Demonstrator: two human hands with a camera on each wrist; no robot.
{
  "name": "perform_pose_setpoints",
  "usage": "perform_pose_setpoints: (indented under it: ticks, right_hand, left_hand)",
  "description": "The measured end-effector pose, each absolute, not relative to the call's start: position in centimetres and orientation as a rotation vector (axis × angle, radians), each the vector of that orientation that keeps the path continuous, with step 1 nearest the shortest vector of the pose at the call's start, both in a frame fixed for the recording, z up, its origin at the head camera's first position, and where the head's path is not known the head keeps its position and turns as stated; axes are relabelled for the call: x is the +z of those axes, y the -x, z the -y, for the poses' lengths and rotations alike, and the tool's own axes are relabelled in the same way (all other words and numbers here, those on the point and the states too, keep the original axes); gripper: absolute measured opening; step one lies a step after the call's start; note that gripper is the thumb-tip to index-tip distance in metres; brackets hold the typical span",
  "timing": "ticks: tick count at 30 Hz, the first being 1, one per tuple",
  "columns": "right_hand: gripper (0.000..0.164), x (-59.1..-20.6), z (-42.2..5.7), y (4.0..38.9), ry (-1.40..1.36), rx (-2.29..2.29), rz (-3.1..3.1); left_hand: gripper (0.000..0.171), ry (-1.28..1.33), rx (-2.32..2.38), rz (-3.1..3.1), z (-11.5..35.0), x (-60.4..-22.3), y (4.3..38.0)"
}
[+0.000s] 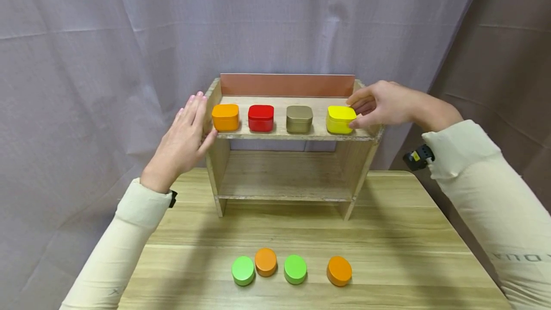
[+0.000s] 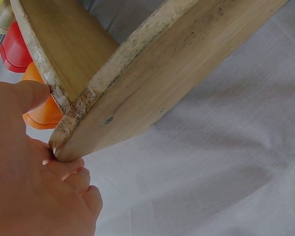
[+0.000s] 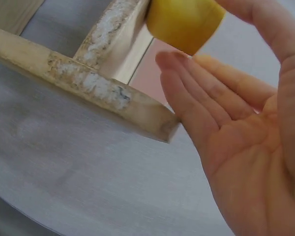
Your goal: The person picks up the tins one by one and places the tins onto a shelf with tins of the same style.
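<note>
My left hand [image 1: 185,130] lies with straight fingers against the outer left side of a small wooden shelf unit [image 1: 284,137]. Its thumb reaches over the panel's front edge, close to an orange square-topped tin [image 1: 225,117]. At the top board's right end, my right hand [image 1: 383,104] pinches a yellow tin [image 1: 341,119] between thumb and fingers. The right wrist view has the thumb on one side of this tin and fingertips [image 3: 174,61] at its other side. Between the outer tins stand a red tin [image 1: 260,118] and a dull gold tin [image 1: 299,119].
In front of the shelf unit, two green round tins [image 1: 243,271] and two orange round tins [image 1: 265,262] stand on the wooden table [image 1: 387,233]. A brown strip [image 1: 287,85] runs along the unit's back. Grey curtains [image 1: 129,51] hang behind it.
</note>
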State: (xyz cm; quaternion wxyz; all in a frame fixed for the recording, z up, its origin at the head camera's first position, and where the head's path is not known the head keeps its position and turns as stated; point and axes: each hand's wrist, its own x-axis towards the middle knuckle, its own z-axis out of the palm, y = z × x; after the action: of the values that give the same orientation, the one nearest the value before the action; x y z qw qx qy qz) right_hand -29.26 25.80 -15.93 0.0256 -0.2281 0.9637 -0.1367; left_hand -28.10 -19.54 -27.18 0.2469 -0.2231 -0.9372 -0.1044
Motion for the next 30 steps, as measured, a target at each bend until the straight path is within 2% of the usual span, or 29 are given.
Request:
perform_pose_setpoints:
  ticks: [7,13,24,30]
  right_hand:
    - [0.071,-15.2,-26.6,27.1,0.732,-0.337,-3.095]
    - [0.063,-15.7,-27.6,24.7,0.8,-0.287,-3.185]
    - [0.055,-20.4,-28.8,21.8,1.261,-0.292,-3.228]
    - [0.051,-24.1,-28.7,20.8,1.354,-0.331,-3.138]
  left_hand:
    - [0.079,0.603,-0.275,2.56,19.6,-27.2,28.0]
    - [0.08,0.609,-0.28,2.546,19.5,-27.1,27.9]
    - [0.08,0.604,-0.275,2.558,19.3,-27.1,27.9]
    - [0.079,0.6,-0.279,2.557,19.4,-27.1,27.9]
